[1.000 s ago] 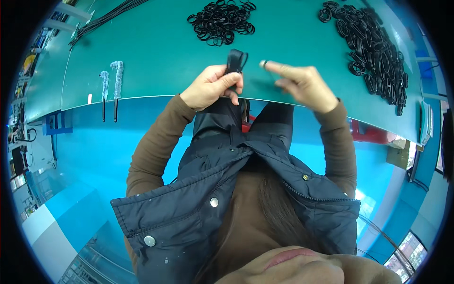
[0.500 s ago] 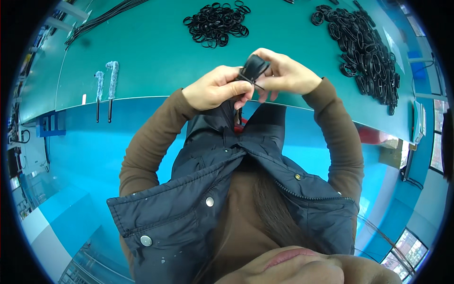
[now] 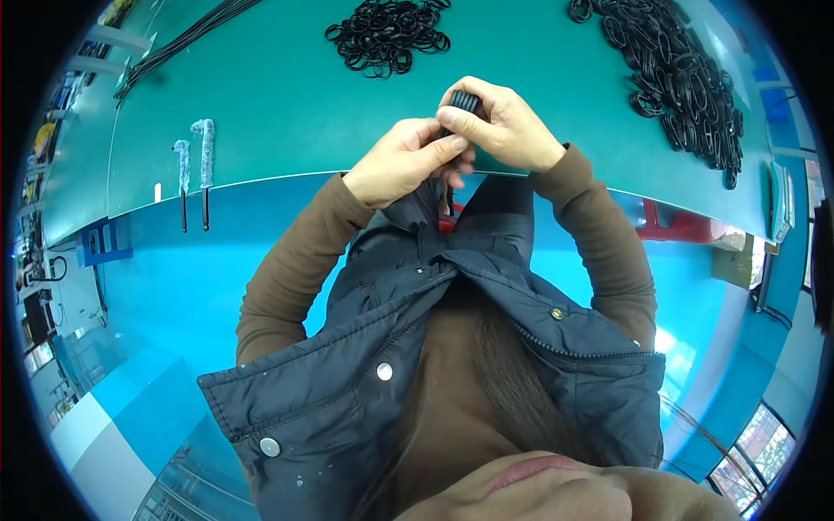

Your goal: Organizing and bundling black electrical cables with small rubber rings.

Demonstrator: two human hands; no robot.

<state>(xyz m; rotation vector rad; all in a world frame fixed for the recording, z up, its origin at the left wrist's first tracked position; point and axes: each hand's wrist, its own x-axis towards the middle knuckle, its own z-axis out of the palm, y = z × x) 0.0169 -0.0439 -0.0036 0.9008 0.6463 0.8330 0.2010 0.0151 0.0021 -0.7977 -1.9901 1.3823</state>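
Note:
A coiled black cable [image 3: 466,101] is gripped between my two hands, just over the near edge of the green table. My right hand [image 3: 508,128] is closed round its upper part, the thumb pressed across the stacked turns. At the lower end of the coil, my left hand [image 3: 401,161] pinches with thumb and fingers. The fingers cover most of the cable's lower part, so a tie or loose end there cannot be made out.
On the green table [image 3: 287,104] lie a heap of small black loops [image 3: 391,39], a larger pile of coiled black cables [image 3: 686,91] at right, and long black cables [image 3: 187,54] at far left. Two plastic-wrapped rods [image 3: 206,156] overhang the front edge. A red stool [image 3: 673,227] stands below.
The coil has turned, showing its stacked turns upward. My right hand has shifted slightly left, its thumb now lying over the coil. The thin crossing strand seen earlier is hidden.

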